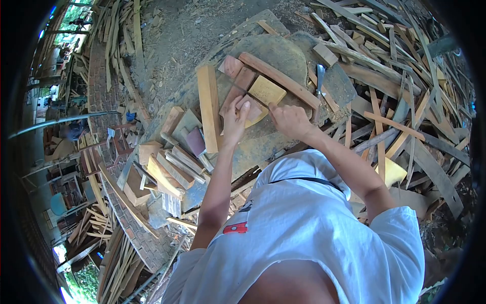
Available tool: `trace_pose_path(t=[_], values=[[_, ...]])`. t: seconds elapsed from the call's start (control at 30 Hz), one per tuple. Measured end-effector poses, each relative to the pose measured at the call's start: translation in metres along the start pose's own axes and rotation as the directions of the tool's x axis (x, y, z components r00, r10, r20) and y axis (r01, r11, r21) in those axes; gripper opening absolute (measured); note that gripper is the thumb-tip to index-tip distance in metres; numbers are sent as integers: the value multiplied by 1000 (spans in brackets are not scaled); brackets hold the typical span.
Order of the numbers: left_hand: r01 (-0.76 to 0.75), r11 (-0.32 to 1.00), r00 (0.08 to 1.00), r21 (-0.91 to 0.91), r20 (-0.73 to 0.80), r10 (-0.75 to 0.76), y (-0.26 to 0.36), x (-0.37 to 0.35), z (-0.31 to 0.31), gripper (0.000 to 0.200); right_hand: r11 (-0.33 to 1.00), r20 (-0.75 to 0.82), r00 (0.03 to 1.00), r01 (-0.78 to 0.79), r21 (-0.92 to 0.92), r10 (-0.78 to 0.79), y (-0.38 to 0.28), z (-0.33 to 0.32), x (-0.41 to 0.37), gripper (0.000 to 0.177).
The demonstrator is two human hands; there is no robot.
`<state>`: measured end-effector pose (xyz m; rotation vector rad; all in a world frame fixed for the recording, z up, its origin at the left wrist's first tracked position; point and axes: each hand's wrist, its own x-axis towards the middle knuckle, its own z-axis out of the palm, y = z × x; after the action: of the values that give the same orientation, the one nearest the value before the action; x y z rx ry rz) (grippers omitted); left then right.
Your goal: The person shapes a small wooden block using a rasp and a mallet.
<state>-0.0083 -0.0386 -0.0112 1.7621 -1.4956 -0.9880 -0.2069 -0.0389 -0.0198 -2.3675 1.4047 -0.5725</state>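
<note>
While flat, wood piece under left fingers.

bright daylight, heavy fisheye vignette

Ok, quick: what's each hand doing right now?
Left hand: open, fingers flat on a small wood block.
Right hand: curled shut beside the yellow board; whether it holds anything cannot be told.

A small flat block, pale pink on top with a yellowish lower edge, lies just above centre, touching a yellow square above it.
</note>
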Motion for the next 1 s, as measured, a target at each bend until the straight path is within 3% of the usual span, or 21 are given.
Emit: trace_pose_path(t=[0.07, 0.13, 0.2, 0.23, 0.33, 0.37, 0.4, 0.43, 0.5, 0.53, 0.57, 0.63, 0.73, 0.77, 0.83, 0.9, 0.97, 1.0], values=[[23, 1000, 997, 7, -71, -22, 1, 1, 1, 48, 998, -45, 998, 53, -16, -53, -6, 4, -5, 25], [46, 999, 989, 12, -142, -43, 4, 1, 6, 50, 974, -267, 942, 169, -148, -204, -14, 5, -9, 23], [125, 980, 962, -156, -222, -158, 8, -2, 18, 51, 974, -293, 934, 168, -149, -206, -20, 5, -8, 22], [126, 980, 963, -152, -219, -158, 13, -3, 20, 51, 973, -317, 924, 172, -152, -213, -23, 5, -8, 22], [122, 993, 962, -10, -244, -120, 19, -9, 24, 54, 986, -256, 953, 147, -78, -163, -13, -1, 3, 23], [35, 997, 969, 70, -248, -16, 18, -11, 24, 54, 986, -254, 953, 148, -78, -163, -12, -7, 7, 23], [-53, 987, 966, 150, -244, 89, 18, -11, 24, 54, 995, -130, 987, 95, -36, -99, -12, -13, 12, 20], [-52, 987, 966, 153, -242, 89, 13, -11, 27, 54, 999, -2, 999, 34, 1, -34, -14, -19, 17, 19], [-30, 975, 898, 219, -423, 123, 4, -10, 37, 55, 997, 21, 997, 69, -16, -69, -25, -22, 17, 18], [-29, 975, 901, 218, -416, 120, 6, -11, 39, 55, 994, 50, 993, 107, -37, -105, -27, -22, 16, 17], [-43, 981, 894, 189, -430, 122, 7, -12, 41, 54, 994, 56, 994, 100, -37, -98, -25, -21, 14, 17], [-45, 988, 886, 150, -451, 108, 9, -12, 43, 52, 973, -110, 976, 170, -157, -189, -20, -17, 9, 24], [-38, 970, 916, 240, -380, 129, 11, -7, 39, 49, 960, -150, 979, 96, -265, -140, -20, -8, 15, 27], [-32, 939, 912, 344, -374, 168, 14, -5, 40, 48, 960, -150, 979, 97, -263, -141, -16, -4, 18, 27], [-37, 898, 908, 439, -360, 214, 18, -1, 42, 46, 984, 4, 994, 112, -138, -112, -10, -8, 27, 24], [-120, 943, 890, 311, -386, 240, 15, -4, 41, 43, 987, 49, 994, 106, -122, -100, -15, -23, 25, 18], [-134, 941, 887, 310, -386, 253, 16, -4, 41, 42, 990, 112, 989, 104, -95, -93, -16, -23, 20, 15], [-160, 937, 879, 310, -388, 278, 18, -3, 42, 41, 975, -75, 984, 145, -171, -159, -10, -11, 17, 19]])
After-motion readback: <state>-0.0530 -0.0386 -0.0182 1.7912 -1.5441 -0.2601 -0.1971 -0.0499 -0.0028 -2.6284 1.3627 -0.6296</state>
